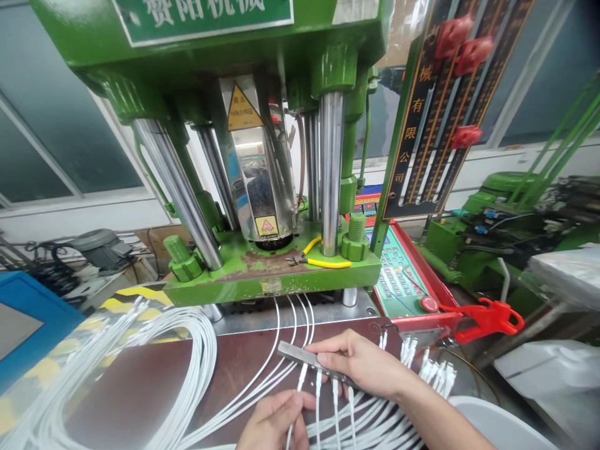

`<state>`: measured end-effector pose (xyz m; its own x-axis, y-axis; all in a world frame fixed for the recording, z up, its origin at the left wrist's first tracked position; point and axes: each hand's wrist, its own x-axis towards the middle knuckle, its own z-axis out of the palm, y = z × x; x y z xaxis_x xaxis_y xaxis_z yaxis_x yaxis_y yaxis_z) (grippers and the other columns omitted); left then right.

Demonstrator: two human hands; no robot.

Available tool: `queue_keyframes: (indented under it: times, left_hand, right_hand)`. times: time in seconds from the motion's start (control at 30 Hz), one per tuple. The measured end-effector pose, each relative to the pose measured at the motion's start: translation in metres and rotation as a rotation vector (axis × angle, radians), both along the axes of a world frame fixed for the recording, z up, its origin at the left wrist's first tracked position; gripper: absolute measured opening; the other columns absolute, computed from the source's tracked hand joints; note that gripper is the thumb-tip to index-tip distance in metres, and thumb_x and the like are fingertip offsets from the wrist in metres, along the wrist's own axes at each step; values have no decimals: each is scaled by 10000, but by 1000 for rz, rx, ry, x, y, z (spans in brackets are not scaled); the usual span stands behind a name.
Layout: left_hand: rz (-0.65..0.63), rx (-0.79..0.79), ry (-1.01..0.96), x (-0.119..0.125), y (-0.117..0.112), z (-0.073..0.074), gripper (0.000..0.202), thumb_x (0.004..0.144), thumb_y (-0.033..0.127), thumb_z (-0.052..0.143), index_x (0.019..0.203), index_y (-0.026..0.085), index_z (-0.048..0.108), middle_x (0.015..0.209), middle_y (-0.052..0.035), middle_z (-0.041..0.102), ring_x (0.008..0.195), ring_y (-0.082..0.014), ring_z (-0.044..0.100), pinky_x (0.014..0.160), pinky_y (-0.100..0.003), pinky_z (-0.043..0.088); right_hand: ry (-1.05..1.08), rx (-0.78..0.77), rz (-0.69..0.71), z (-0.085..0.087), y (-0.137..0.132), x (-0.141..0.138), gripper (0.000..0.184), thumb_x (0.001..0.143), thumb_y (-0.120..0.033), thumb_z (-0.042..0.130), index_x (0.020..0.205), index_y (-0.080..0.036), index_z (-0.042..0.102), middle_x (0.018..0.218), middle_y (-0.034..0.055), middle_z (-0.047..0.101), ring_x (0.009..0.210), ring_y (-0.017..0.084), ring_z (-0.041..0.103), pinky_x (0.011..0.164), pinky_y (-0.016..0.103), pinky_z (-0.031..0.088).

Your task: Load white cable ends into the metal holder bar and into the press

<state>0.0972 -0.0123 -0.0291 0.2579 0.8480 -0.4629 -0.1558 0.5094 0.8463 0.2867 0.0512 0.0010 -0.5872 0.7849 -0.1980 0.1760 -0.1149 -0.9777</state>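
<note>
My right hand is closed around a narrow grey metal bar held level above the brown work surface. Several white cables hang by their connector ends from the bar. My left hand sits at the bottom edge just below the bar, with its fingers pinched on one white cable close to its end.
A green press machine with steel columns rises directly behind. A thick loop of white cables lies at left. Yellow-handled pliers rest on the machine base. A control panel and a red clamp sit at right.
</note>
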Motion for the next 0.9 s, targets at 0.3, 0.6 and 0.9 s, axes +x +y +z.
queue_keyframes:
  times: [0.3, 0.6, 0.9]
  left_hand:
    - [-119, 55, 60, 0, 13, -21, 490, 733, 569, 526, 910, 112, 548, 360, 29, 511, 248, -68, 258, 322, -201, 141]
    - [-20, 489, 871, -12, 15, -34, 489, 842, 570, 299, 948, 172, 562, 721, -73, 618, 696, -243, 585, 659, -355, 441]
    - [-177, 626, 1505, -33, 37, -78, 208, 777, 308, 439, 866, 171, 568, 927, -98, 590, 1024, -293, 507, 996, -438, 261]
  right_hand:
    - [24, 25, -16, -18, -1, -1, 413, 795, -457, 560, 1131, -227, 623, 705, 15, 656, 492, 81, 463, 477, 208, 401]
    - [88, -89, -47, -60, 12, 10, 397, 776, -421, 587, 1124, -234, 626, 705, 4, 640, 482, 83, 496, 470, 213, 409]
    - [-128, 74, -362, -105, 37, 41, 440, 788, -459, 542, 1132, -191, 606, 714, 4, 592, 517, 109, 518, 488, 239, 430]
